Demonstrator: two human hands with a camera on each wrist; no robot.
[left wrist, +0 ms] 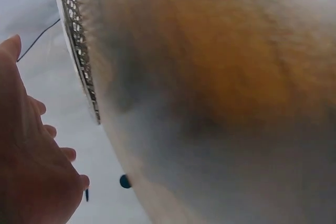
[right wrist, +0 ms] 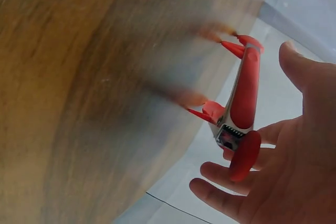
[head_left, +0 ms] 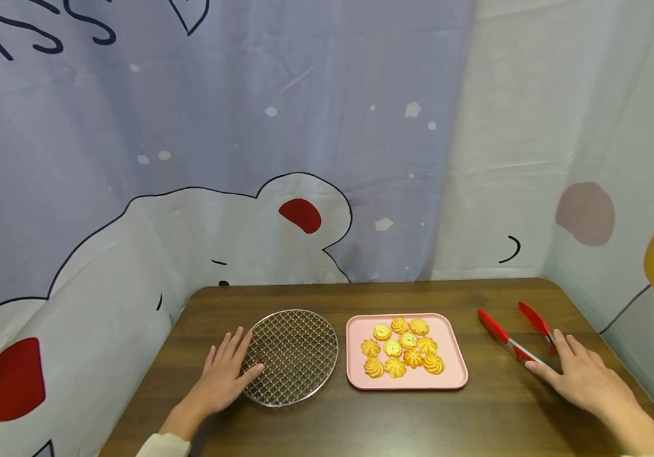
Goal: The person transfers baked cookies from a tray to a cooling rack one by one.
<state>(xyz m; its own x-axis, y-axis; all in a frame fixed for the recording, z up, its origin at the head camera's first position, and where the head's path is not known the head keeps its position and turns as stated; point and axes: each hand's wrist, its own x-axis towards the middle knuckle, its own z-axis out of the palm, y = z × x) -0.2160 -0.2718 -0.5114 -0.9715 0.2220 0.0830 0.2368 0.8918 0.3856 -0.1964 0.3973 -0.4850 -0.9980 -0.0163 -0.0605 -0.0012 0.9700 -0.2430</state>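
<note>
My left hand (head_left: 221, 377) hovers by the left edge of a round wire rack (head_left: 295, 358), fingers spread, the thumb overlapping the mesh in the head view. In the left wrist view that hand (left wrist: 39, 150) stands apart from the rack (left wrist: 80, 45). At the right, a pair of red and metal tongs (head_left: 493, 325) lies with its two arms spread, red ends pointing away from me. My right hand (head_left: 586, 377) is over their near end. The right wrist view has its fingers loosely extended beside the tongs (right wrist: 245, 90), not curled round them.
Between the rack and the tongs sits a pink tray (head_left: 453, 374) with several piped yellow cookies (head_left: 395, 368). All stand on a dark wooden table (head_left: 327, 431). A printed curtain (head_left: 361, 158) hangs behind the table and along its sides.
</note>
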